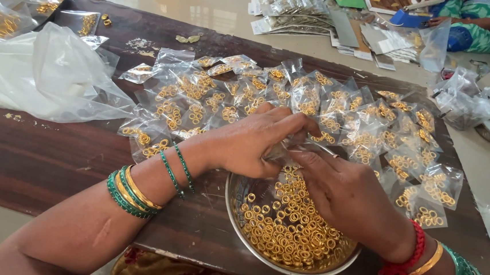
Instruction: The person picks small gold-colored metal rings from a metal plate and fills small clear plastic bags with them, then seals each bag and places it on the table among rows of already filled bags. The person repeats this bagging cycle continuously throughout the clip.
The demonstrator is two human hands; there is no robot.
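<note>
filled packets [293, 109] crowding ahead, bare wooden table [48, 152] left

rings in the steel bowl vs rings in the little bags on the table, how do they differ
The rings in the steel bowl lie loose in one heap; those in the little bags are split into small lots inside clear plastic. The bowl sits under both hands; the bags spread across the table beyond. Both are small gold rings.

The left hand [253, 144] and right hand [344, 199] cover the small clear packet [283, 150] pinched between them, so its contents cannot be told. The steel bowl [240, 212] is hidden at twelve o'clock under the hands. At one o'clock, another person [477, 21] is cut off by the edge.
</note>
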